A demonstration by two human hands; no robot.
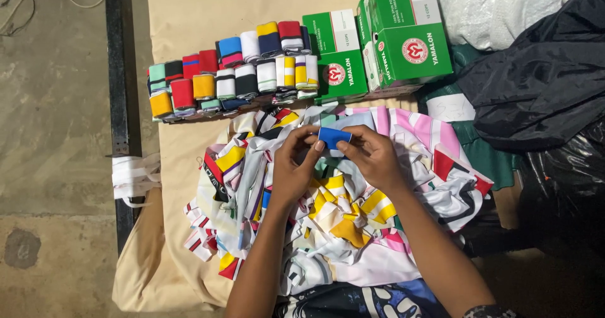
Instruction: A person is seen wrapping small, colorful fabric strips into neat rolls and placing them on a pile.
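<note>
A small folded blue fabric band (pixel 332 138) is pinched between both hands above a heap of multicoloured printed cloth pieces (pixel 340 217). My left hand (pixel 292 167) grips its left edge with thumb and fingers. My right hand (pixel 373 156) holds its right edge. Beyond the heap, two rows of folded bands (pixel 234 72) in red, yellow, blue, black and white lie side by side on the tan table cover (pixel 189 15).
Green and white cardboard boxes (pixel 409 34) stand at the back right. Black plastic bags (pixel 542 85) and a white sack (pixel 498 3) lie to the right. A black metal bar (pixel 116 72) with a white strip bundle (pixel 134 176) runs along the left, beside concrete floor.
</note>
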